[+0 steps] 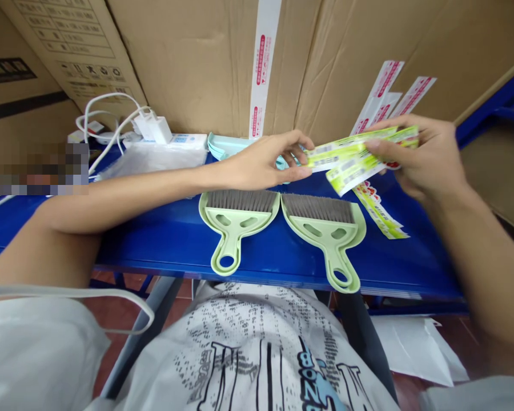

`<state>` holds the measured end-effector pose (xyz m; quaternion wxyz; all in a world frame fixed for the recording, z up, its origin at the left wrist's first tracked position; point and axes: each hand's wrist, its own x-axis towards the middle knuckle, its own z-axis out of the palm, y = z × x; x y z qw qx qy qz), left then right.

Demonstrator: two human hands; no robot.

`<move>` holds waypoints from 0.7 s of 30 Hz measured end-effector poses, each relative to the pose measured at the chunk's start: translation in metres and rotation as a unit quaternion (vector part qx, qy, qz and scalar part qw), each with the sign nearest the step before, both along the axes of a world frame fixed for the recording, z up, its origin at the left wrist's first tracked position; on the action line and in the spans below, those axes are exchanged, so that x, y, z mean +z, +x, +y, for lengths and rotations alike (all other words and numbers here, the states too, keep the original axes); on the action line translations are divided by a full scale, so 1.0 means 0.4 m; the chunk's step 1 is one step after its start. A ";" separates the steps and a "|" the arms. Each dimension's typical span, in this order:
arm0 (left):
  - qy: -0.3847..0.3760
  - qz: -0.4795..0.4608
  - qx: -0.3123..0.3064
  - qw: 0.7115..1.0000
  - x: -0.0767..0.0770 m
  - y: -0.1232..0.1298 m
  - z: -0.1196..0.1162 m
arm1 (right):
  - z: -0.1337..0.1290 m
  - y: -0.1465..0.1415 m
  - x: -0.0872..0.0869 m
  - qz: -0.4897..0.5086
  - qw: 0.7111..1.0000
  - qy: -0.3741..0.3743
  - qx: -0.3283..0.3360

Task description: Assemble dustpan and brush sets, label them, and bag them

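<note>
Several yellow-green and white printed strips (351, 165) are fanned out in my right hand (424, 154), its thumb pressed on top of them. My left hand (269, 160) pinches the left end of one strip between thumb and fingers. Below my hands, two light green dustpans, each with a grey-bristled brush set in it, lie side by side on the blue surface: the left brush set (231, 225) and the right brush set (332, 234), handles toward me. More yellow-green strips (381, 214) lie beneath my right hand. A pale blue dustpan (227, 146) is partly hidden behind my left hand.
The blue table (154, 240) has a raised front edge. Clear plastic bags (154, 160), a white charger (156, 128) and white cables sit at the back left. Cardboard boxes (197, 63) wall the rear, with red-and-white stickers (385, 94). A white bag (415, 345) lies below at right.
</note>
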<state>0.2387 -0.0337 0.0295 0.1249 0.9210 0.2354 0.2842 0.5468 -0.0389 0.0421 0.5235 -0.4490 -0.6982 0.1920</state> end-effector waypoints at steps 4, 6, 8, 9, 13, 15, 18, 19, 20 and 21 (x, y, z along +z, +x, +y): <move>0.013 0.014 0.024 1.000 -0.009 -0.003 0.000 | -0.046 -0.084 -0.045 -0.022 0.990 -0.095 0.100; 0.049 0.020 0.048 0.997 -0.011 -0.006 0.004 | -0.061 -0.107 -0.063 -0.043 0.983 -0.121 0.131; 0.060 0.037 0.041 0.997 -0.006 -0.009 0.008 | -0.068 -0.117 -0.073 -0.049 0.978 -0.129 0.156; 0.049 0.050 0.026 0.997 0.000 -0.012 0.011 | -0.069 -0.117 -0.075 -0.047 0.976 -0.134 0.167; -0.005 0.105 -0.010 0.994 0.044 -0.044 0.030 | -0.058 -0.103 -0.067 -0.036 0.971 -0.162 0.173; -0.007 0.155 -0.001 0.988 0.068 -0.069 0.042 | -0.043 -0.088 -0.061 -0.061 0.974 -0.149 0.161; -0.013 0.282 0.004 0.959 0.080 -0.105 0.055 | -0.014 -0.062 -0.059 -0.144 0.973 -0.113 0.139; -0.006 0.318 0.012 0.948 0.075 -0.113 0.056 | -0.005 -0.053 -0.060 -0.178 0.969 -0.111 0.133; 0.009 0.345 0.023 0.938 0.065 -0.120 0.056 | 0.002 -0.046 -0.062 -0.216 0.961 -0.116 0.130; 0.031 0.360 0.039 0.932 0.053 -0.126 0.053 | 0.007 -0.041 -0.063 -0.257 0.950 -0.123 0.128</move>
